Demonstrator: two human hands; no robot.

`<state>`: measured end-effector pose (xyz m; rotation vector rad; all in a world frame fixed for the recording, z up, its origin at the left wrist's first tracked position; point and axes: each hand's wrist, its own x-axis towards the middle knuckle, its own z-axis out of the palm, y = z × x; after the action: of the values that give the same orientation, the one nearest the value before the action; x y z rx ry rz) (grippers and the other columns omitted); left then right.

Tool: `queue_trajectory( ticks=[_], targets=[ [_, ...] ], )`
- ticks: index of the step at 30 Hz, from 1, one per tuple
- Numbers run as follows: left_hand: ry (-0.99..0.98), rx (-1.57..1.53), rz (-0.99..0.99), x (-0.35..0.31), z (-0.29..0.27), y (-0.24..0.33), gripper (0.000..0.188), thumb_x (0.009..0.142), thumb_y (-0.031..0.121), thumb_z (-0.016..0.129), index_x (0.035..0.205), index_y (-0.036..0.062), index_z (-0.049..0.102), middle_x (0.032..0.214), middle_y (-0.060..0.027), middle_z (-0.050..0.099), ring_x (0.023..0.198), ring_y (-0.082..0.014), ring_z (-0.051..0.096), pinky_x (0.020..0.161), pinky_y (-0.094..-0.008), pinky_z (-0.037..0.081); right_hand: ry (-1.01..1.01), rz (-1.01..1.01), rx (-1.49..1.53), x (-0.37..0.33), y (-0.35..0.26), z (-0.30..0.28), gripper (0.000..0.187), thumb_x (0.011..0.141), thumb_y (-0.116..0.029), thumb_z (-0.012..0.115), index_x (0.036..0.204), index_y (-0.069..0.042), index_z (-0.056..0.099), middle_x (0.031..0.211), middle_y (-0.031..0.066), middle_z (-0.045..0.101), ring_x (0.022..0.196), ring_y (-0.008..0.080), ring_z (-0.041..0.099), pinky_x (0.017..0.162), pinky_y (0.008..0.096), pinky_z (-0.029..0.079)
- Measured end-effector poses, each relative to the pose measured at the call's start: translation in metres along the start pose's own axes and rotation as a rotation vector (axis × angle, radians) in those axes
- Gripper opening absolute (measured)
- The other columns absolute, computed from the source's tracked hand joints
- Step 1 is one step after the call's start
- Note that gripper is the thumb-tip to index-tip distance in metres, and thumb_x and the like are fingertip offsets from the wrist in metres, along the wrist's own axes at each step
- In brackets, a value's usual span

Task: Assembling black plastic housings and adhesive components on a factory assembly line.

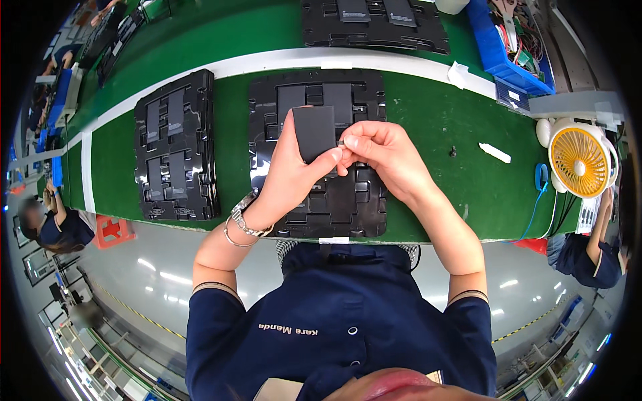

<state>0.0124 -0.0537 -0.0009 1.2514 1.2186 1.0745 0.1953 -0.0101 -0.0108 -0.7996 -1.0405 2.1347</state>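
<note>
My left hand (294, 160) holds a flat black rectangular pack (314, 130) upright, fingers behind it and thumb along its lower edge. At the pack's lower right corner, the thumb and fingertips of my right hand (384, 150) pinch a small tab or connector; its exact kind is too small to tell. Both hands are over a black moulded plastic tray (314, 224), which has similar flat dark packs in its recesses. The hands and the held pack hide part of this tray.
A stack of black trays (207, 144) with packs stands on the left of the green table. Another loaded tray (374, 37) lies at the far side. On the right are a white tube (495, 152), a yellow-and-white fan (579, 162) and a blue bin (491, 50) of wires and tools. Co-workers sit at both sides.
</note>
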Motion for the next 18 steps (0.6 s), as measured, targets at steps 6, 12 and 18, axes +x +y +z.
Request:
queue_trajectory(
  ticks=[6,12,18],
  targets=[
    [-0.084,-0.256,-0.079,0.0,0.003,0.006,0.043,0.087,-0.004,0.059,0.122,0.0022,0.035,0.1,-0.0089,0.059,0.082,-0.0133,0.063,0.07,-0.0284,0.056,0.082,-0.039,-0.201,-0.001,-0.008,0.002,0.017,0.093,-0.016,0.065,0.091,0.001,0.065,0.079,0.0011,0.062,0.075,0.0077,0.055,0.074,0.0241,0.047],
    [-0.065,-0.263,-0.078,-0.002,0.005,0.004,0.05,0.086,-0.004,0.06,0.128,0.002,0.033,0.1,-0.0098,0.059,0.076,-0.0162,0.065,0.068,-0.0289,0.056,0.07,0.031,-0.106,-0.002,-0.007,0.003,0.017,0.094,-0.016,0.063,0.09,0.0,0.065,0.078,0.0007,0.062,0.075,0.008,0.056,0.074,0.0241,0.047],
    [-0.052,-0.266,-0.066,-0.001,0.003,0.001,0.042,0.087,-0.002,0.06,0.121,0.002,0.035,0.099,-0.0089,0.059,0.076,-0.0138,0.066,0.068,-0.0279,0.056,0.004,-0.019,-0.192,-0.002,-0.011,0.007,0.017,0.094,-0.016,0.062,0.091,0.001,0.062,0.081,0.0043,0.065,0.077,0.0112,0.062,0.077,0.0249,0.049]
  ],
)
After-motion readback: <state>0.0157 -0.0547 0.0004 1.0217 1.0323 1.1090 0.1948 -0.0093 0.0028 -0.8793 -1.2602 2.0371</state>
